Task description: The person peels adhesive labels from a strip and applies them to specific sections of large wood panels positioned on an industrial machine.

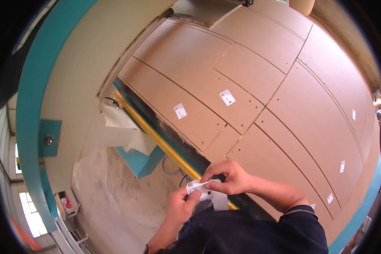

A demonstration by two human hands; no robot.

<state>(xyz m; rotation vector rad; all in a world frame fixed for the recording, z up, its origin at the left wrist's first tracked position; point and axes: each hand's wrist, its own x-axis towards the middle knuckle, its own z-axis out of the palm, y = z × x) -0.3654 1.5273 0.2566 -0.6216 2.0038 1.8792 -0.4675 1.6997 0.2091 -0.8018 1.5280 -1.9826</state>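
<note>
Both hands pinch a strip of white stickers (201,188) close to the body, at the edge of the counter (283,127). The left hand (180,207) grips the bottom, the right hand (228,178) the top. The strip looks thin, light and bendy, so holding the edges seems best.
</note>
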